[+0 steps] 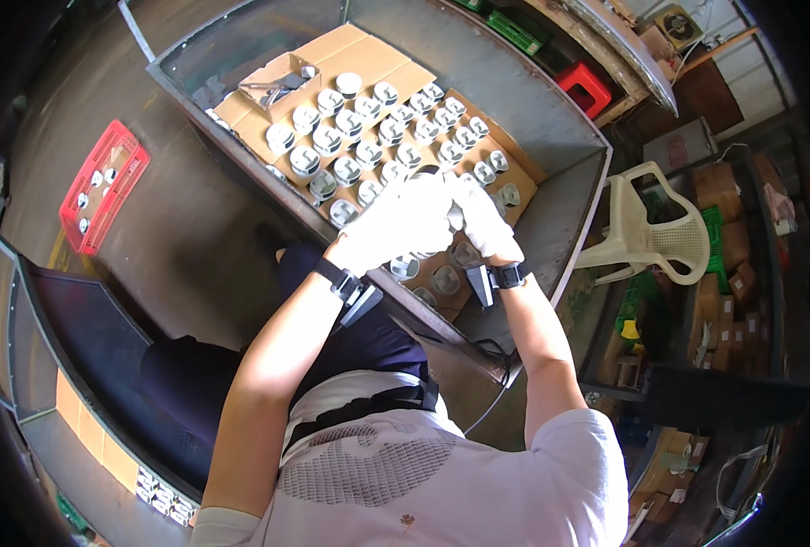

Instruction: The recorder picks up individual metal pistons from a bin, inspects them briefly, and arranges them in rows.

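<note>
Grey metal workbench tray (551, 118), lined with cardboard (369, 55), rows of silver pistons (350, 123) standing on it. Both forearms reaching forward; gloved left hand (400, 223) and right hand (482, 223) touching, curled over one piston; grip hidden, cannot tell.

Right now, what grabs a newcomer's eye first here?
Rows of round, shiny metal piston-like parts stand on flat brown cardboard inside a grey metal tray at the centre. Over the tray's near end, the white-gloved left hand and white-gloved right hand meet, apparently around one part, though it is hidden. A red plastic crate lies on the floor at left, a white plastic chair at right.
</note>
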A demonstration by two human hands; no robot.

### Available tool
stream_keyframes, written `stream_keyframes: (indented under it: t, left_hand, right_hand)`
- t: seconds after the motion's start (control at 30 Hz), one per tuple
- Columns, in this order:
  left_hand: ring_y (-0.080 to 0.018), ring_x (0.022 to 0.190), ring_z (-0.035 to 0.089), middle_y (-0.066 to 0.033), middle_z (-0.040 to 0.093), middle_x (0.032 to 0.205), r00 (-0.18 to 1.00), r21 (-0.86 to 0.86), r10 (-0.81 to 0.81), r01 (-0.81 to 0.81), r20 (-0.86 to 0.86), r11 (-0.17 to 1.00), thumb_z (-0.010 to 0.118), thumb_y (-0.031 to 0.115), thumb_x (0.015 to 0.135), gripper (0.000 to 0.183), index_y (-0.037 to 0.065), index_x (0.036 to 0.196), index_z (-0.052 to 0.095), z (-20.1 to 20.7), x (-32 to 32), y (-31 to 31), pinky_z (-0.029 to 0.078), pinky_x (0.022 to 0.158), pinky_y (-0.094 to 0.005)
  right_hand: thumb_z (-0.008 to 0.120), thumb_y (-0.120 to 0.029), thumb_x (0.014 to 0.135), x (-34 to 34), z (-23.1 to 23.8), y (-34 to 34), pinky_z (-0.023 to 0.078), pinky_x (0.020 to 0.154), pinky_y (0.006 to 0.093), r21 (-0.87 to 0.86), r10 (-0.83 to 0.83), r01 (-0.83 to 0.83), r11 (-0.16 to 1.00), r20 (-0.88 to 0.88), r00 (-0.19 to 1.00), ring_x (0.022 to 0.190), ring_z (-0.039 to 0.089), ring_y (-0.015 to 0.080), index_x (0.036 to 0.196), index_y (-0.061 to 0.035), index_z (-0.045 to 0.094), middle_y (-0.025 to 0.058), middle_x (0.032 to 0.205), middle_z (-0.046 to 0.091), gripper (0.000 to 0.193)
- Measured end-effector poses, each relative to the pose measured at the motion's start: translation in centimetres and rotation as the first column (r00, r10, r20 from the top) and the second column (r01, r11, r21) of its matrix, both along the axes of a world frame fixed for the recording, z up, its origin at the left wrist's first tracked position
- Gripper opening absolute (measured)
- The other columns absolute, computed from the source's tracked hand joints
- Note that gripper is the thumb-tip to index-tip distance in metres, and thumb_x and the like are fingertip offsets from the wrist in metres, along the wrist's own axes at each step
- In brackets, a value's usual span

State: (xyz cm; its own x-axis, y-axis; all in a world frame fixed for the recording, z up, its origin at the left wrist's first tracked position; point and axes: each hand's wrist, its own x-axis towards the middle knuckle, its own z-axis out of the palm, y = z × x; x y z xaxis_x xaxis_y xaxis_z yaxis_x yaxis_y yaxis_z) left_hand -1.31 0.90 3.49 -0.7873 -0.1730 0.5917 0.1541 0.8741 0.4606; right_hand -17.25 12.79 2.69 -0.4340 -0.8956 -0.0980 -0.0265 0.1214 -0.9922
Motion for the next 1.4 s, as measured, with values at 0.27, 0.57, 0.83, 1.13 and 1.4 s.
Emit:
stream_keyframes:
  t: [0.27, 0.57, 0.83, 1.13, 1.4]
  left_hand:
    - [-0.0151, 0.111, 0.059, -0.0079, 0.062, 0.12, 0.991, 0.821, -0.058, -0.064, 0.117, 0.567, 0.079, 0.012, 0.078, 0.072, 0.001, 0.141, 0.046, -3.9, 1.5, -1.8, 0.051, 0.096, -0.0312]
    - [-0.0147, 0.11, 0.059, -0.0076, 0.06, 0.121, 0.994, 0.904, -0.106, 0.043, 0.002, 0.424, 0.079, 0.012, 0.08, 0.067, 0.001, 0.138, 0.048, -5.2, 1.7, -1.9, 0.052, 0.094, -0.0296]
    - [-0.0173, 0.12, 0.057, -0.0109, 0.056, 0.136, 0.972, 0.972, -0.198, 0.159, -0.124, 0.173, 0.059, 0.005, 0.094, 0.056, -0.001, 0.146, 0.04, -5.3, 1.3, -1.8, 0.051, 0.097, -0.029]
    - [-0.0186, 0.118, 0.058, -0.0123, 0.057, 0.134, 0.993, 0.76, -0.113, 0.058, 0.021, 0.647, 0.071, 0.013, 0.086, 0.068, -0.002, 0.145, 0.04, -5.5, 1.2, -2.3, 0.047, 0.102, -0.0311]
    - [-0.0184, 0.118, 0.057, -0.0133, 0.058, 0.133, 0.98, 0.817, -0.178, 0.03, 0.09, 0.576, 0.072, 0.012, 0.083, 0.067, 0.001, 0.143, 0.046, -5.7, 1.5, -2.4, 0.048, 0.101, -0.0331]
  right_hand:
    - [0.065, -0.021, 0.093, 0.3, -1.5, 0.7, 0.049, 0.088, 0.035, 0.057, 0.204, -0.2, 0.978, -0.44, 0.874, 0.098, 0.062, 0.0218, 0.12, 0.0008, 0.065, 0.0113, 0.11, 0.068, 0.035]
    - [0.066, -0.022, 0.092, 1.8, -0.3, 0.6, 0.049, 0.091, 0.0373, 0.171, 0.231, -0.175, 0.97, -0.411, 0.882, 0.101, 0.063, 0.0252, 0.122, -0.0035, 0.066, 0.0125, 0.112, 0.068, 0.035]
    - [0.069, -0.019, 0.09, 1.5, -1.3, 0.5, 0.051, 0.078, 0.0296, -0.006, 0.118, -0.141, 0.99, -0.518, 0.847, 0.086, 0.063, 0.0158, 0.111, -0.0018, 0.07, 0.0067, 0.102, 0.07, 0.027]
    - [0.062, -0.019, 0.091, 1.6, -0.8, 0.5, 0.049, 0.083, 0.0397, 0.062, 0.18, -0.183, 0.981, -0.638, 0.749, 0.093, 0.063, 0.0283, 0.113, -0.0069, 0.069, 0.0118, 0.102, 0.069, 0.026]
    - [0.058, -0.018, 0.095, 2.2, 1.3, -1.3, 0.053, 0.078, 0.0335, 0.19, 0.159, -0.063, 0.98, -0.549, 0.821, 0.091, 0.065, 0.0235, 0.118, -0.0047, 0.069, 0.0101, 0.103, 0.07, 0.029]
